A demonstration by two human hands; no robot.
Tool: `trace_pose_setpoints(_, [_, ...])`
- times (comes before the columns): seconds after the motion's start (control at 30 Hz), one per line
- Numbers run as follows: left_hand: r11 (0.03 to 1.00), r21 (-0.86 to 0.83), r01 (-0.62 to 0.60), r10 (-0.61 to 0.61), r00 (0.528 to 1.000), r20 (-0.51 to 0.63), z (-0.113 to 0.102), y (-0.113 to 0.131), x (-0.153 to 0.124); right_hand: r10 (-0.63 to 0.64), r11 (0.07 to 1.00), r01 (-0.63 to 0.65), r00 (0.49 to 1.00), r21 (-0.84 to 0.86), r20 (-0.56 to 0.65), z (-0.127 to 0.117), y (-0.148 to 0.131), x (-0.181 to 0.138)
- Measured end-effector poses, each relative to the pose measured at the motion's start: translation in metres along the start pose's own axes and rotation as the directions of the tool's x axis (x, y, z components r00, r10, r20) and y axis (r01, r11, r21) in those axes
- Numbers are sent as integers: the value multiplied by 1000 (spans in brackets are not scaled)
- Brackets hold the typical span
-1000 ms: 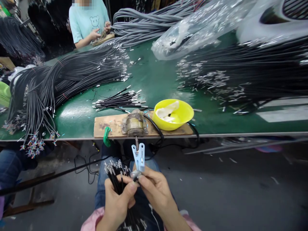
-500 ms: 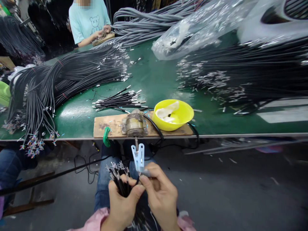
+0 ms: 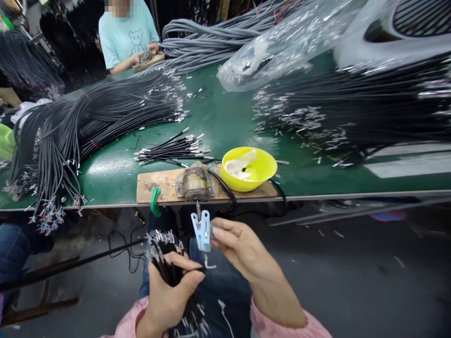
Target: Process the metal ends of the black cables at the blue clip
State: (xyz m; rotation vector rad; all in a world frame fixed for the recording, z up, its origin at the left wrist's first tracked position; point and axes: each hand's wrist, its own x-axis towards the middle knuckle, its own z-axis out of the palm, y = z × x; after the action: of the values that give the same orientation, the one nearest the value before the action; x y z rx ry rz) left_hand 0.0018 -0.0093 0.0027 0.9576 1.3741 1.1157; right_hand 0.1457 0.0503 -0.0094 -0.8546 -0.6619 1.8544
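Observation:
My left hand point(image 3: 172, 291) is wrapped around a bundle of short black cables point(image 3: 162, 251) with stripped, silvery ends. Between its thumb and forefinger, one cable sticks out toward the right, its pale wire end bent just below the clothespin. The light blue clothespin point(image 3: 202, 232) hangs on the shaft of a small motor point(image 3: 196, 182). My right hand point(image 3: 239, 244) is at the clothespin's right side, fingertips drawn together against or very near it. What those fingertips hold, if anything, is hidden.
The motor sits on a wooden board point(image 3: 164, 183) at the table edge, near a yellow bowl point(image 3: 260, 176) with white pieces inside. Short cables point(image 3: 171, 150) lie behind. Long black cables point(image 3: 116, 103) lie left, more cables point(image 3: 352, 112) right. A person point(image 3: 128, 40) sits across the table.
My right hand has let go of the cable end below the clothespin and moved up to its right side. My left hand has shifted slightly left with the bundle.

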Motion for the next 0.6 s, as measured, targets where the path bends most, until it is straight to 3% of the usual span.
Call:
trace_pose_setpoints(0.3, [988, -10, -156, 154, 983, -104, 9, 0, 6, -74, 975, 77, 997, 208, -20, 30, 3, 15])
trace_pose_setpoints(0.47, [990, -16, -142, 139, 984, -113, 14, -10, 10, 19, 947, -16, 1000, 320, -4, 24, 16, 14])
trace_pose_setpoints(0.6, [995, -7, -102, 101, 993, -61, 3, -20, 19, 75, 944, -42, 993, 327, -90, 8, 26, 14])
